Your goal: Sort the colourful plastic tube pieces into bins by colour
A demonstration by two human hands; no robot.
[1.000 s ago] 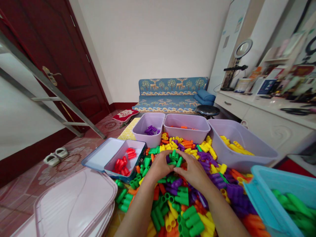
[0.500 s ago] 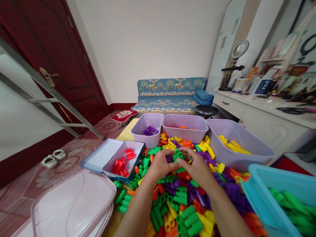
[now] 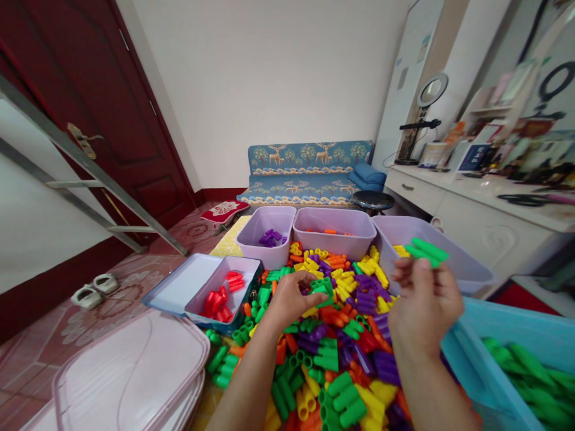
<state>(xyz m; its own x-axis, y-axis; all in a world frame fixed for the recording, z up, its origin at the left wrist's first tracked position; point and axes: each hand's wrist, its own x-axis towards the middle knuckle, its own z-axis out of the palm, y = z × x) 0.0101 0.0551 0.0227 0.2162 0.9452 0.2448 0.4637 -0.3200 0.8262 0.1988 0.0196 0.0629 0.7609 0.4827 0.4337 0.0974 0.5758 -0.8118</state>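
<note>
My left hand [image 3: 294, 299] is closed on a green tube-shaped building block [image 3: 322, 289], held just above the heap of mixed plastic blocks [image 3: 314, 344]. Raised at the right, my right hand [image 3: 424, 296] pinches another green block [image 3: 426, 251] made of joined tubes. It is in front of the lilac bin [image 3: 467, 263] with yellow blocks and close to the turquoise bin [image 3: 498, 320], where green blocks [image 3: 530, 383] lie. The heap between my forearms mixes green, purple, yellow, orange and red pieces.
Behind the heap stand a lilac bin [image 3: 242, 242] with purple blocks and another lilac bin [image 3: 335, 242] with orange ones. An open case [image 3: 168, 284] holding red blocks lies left, near stacked pale lids [image 3: 130, 371]. Farther off are a ladder [image 3: 103, 185], a sofa [image 3: 309, 173] and a stool [image 3: 372, 200].
My hands have parted. The right one has moved right and up with a green block, towards the bins, while the left stays over the heap with a green block.
</note>
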